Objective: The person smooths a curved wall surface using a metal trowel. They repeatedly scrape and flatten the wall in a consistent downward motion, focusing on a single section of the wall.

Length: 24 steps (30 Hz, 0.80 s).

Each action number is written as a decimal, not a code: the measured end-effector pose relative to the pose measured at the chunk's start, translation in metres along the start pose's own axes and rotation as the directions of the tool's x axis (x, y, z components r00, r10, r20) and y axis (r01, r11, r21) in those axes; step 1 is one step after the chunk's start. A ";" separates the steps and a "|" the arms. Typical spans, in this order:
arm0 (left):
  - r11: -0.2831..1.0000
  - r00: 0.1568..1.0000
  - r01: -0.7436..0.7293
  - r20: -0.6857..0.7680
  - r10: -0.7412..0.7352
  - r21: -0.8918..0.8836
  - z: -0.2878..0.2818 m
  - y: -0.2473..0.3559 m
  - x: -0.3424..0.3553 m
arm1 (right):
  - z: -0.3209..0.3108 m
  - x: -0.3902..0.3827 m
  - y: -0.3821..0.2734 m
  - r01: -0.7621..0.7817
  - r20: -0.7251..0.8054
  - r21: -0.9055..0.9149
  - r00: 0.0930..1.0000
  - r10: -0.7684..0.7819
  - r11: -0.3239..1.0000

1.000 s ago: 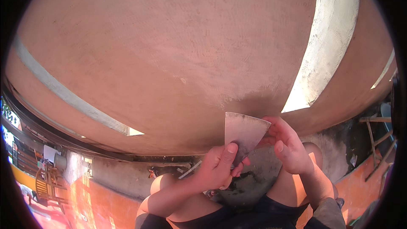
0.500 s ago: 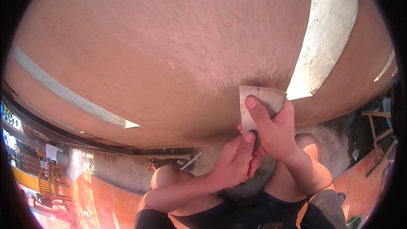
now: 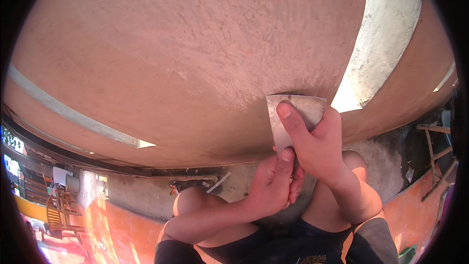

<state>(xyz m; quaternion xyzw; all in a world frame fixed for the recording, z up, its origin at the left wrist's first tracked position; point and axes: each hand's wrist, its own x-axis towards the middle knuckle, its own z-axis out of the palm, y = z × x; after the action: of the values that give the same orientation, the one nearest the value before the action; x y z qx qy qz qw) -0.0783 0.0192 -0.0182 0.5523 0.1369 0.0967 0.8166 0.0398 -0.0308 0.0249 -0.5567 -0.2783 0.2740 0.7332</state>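
Observation:
A metal scraper (image 3: pixel 312 110) with a wide, flared blade is held in both my hands in front of the wall. My left hand (image 3: pixel 273 183) is wrapped round its lower end, with the thumb pointing up along it; the handle is mostly hidden by my fingers. My right hand (image 3: pixel 317 142) grips the blade from the right side, thumb flat on the near face and fingers behind. The blade's upper edge meets, or lies very close to, the reddish-brown plastered wall (image 3: pixel 205 44), which carries many scrape marks above it.
Pale bands (image 3: pixel 386 39) run across the wall at the right and at the lower left. My bent knees are close under the wall. Wooden chairs (image 3: pixel 61 212) stand far left, and a wooden frame (image 3: pixel 435 156) leans at the right. Small debris lies near the wall's foot.
The scraper and my right hand have shifted slightly left and up, and the blade is turned flatter to my view. My left hand keeps nearly the same place.

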 end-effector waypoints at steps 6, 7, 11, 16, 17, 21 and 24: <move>1.000 1.000 0.021 -0.012 -0.021 -0.019 -0.001 -0.007 -0.004 | 0.003 -0.001 0.006 0.006 -0.029 0.009 1.000 -0.006 1.000; 0.999 1.000 0.025 -0.018 -0.025 -0.020 0.000 -0.005 -0.004 | 0.003 -0.001 0.006 -0.011 -0.016 0.026 1.000 0.012 1.000; 0.999 0.999 0.044 0.015 -0.043 -0.013 -0.004 -0.003 -0.004 | 0.007 -0.002 0.005 -0.028 -0.071 0.056 0.997 0.032 0.998; 0.994 0.995 0.097 0.009 -0.097 -0.055 -0.002 0.005 -0.005 | 0.004 -0.002 0.008 -0.040 -0.043 0.061 0.998 0.043 0.997; 0.993 0.996 0.094 0.011 -0.093 -0.069 -0.002 0.006 -0.004 | 0.006 -0.002 0.009 -0.022 -0.070 0.054 0.997 0.026 0.998; 0.994 0.996 0.091 0.029 -0.089 -0.063 -0.004 0.006 -0.004 | 0.010 -0.001 0.011 0.017 -0.110 0.063 0.994 -0.010 0.998; 0.995 0.995 0.095 0.034 -0.094 -0.030 -0.005 0.007 -0.003 | 0.011 -0.002 0.006 -0.016 -0.117 0.083 0.993 0.026 0.996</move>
<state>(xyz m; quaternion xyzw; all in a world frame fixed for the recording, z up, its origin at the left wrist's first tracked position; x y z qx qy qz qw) -0.0825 0.0256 -0.0131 0.5338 0.1480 0.0510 0.8310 0.0303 -0.0233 0.0209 -0.5441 -0.2173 0.2596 0.7677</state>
